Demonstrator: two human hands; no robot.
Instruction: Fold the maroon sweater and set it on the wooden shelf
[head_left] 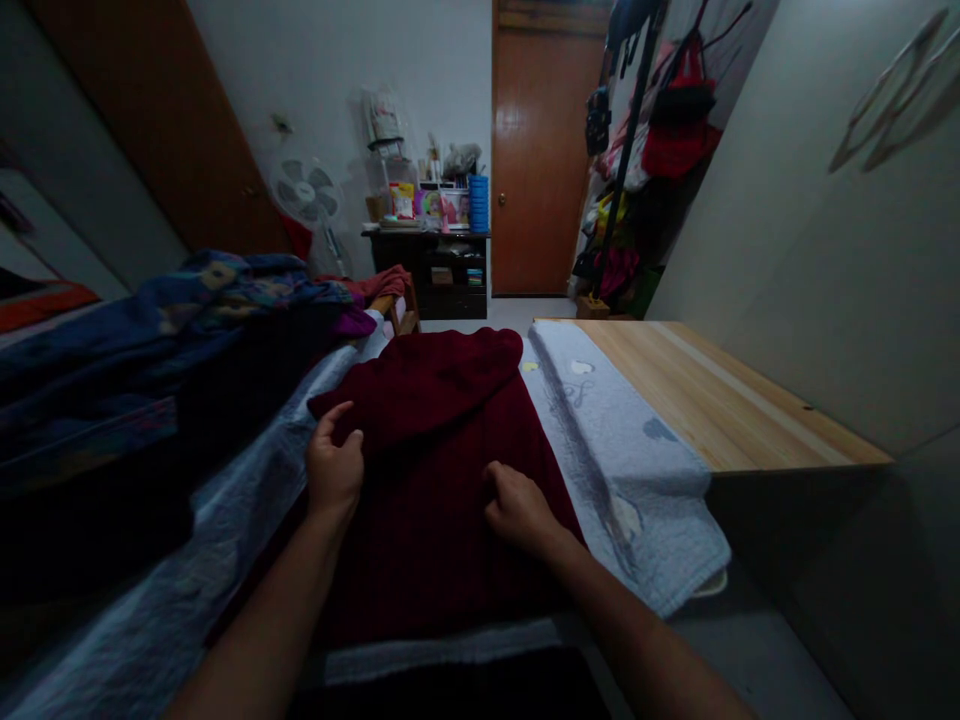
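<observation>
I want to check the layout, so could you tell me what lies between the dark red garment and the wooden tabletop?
In the head view, a pale grey towel lies between the dark red garment and the wooden tabletop.

A garment (442, 450) lies on a towel (622, 450) covering the wooden table (720, 400); piled clothes (150, 340) sit left, a fan (304, 195) and possibly a cabinet (442, 270) behind.

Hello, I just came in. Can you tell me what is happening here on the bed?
A person is handling a dark red knitted garment spread over a pale grey towel. The left hand grips the garment's left edge, and the right hand presses on its lower right part. A pile of blue patterned cloth lies to the left, and a light wooden board to the right.
</observation>
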